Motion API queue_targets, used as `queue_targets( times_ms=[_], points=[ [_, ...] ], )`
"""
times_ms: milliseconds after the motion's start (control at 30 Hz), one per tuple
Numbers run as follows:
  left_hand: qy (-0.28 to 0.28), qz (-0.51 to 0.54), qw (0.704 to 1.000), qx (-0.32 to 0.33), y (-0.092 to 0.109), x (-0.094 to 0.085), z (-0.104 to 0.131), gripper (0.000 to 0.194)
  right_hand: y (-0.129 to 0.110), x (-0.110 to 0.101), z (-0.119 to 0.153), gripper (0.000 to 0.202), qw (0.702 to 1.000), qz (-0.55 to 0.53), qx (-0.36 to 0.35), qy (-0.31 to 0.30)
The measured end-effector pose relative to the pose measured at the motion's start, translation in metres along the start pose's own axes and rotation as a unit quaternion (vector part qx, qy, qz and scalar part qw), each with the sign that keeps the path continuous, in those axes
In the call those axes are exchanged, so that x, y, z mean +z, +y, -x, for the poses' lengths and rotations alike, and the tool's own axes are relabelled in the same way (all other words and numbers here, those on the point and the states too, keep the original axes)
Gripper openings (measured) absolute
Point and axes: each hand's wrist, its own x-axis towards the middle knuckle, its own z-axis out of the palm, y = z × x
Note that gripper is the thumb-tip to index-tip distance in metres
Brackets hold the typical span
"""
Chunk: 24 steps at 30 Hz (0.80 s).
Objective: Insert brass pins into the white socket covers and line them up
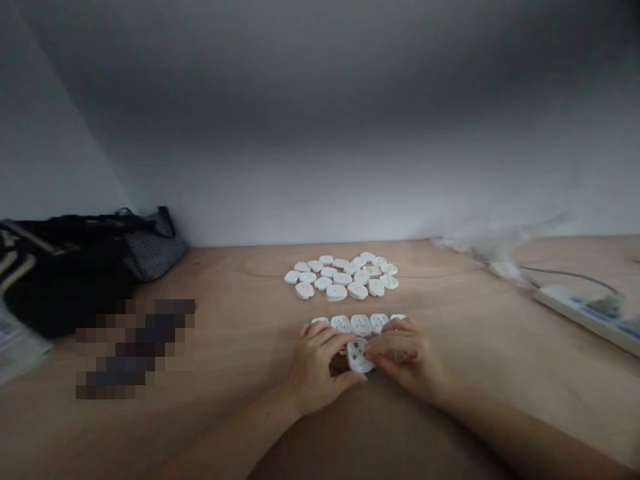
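Observation:
A white rounded plastic socket part (360, 363) with small brownish spots on its face is held up between my hands. My left hand (317, 363) grips it from the left, thumb below and fingers above. My right hand (407, 357) is closed in a pinch at the part's right edge; whatever lies between those fingertips is too small to make out. Beneath my left fingers is a patch of small copper-brown pieces (339, 363), partly hidden. Just beyond my hands runs a row of similar white parts (360, 325), its ends partly covered by my fingers.
Farther back lies a loose cluster of several white plastic parts (342, 279). A black bag (75, 267) and a blurred-out dark object (137, 350) are at left. On the right are clear plastic wrapping (500, 250) and a white power strip (580, 310) with a cable.

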Motion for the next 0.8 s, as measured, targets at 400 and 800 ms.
queue_targets(
  times_ms=[400,800],
  points=[
    [0.013,-0.003,1.000,0.005,0.000,0.001,0.001,0.046,-0.004,-0.006,-0.002,0.011,0.999,0.011,-0.031,-0.030],
    [0.006,0.006,1.000,-0.002,0.001,-0.002,0.001,0.044,-0.001,-0.015,-0.003,0.016,0.992,0.056,-0.003,-0.116]
  ],
)
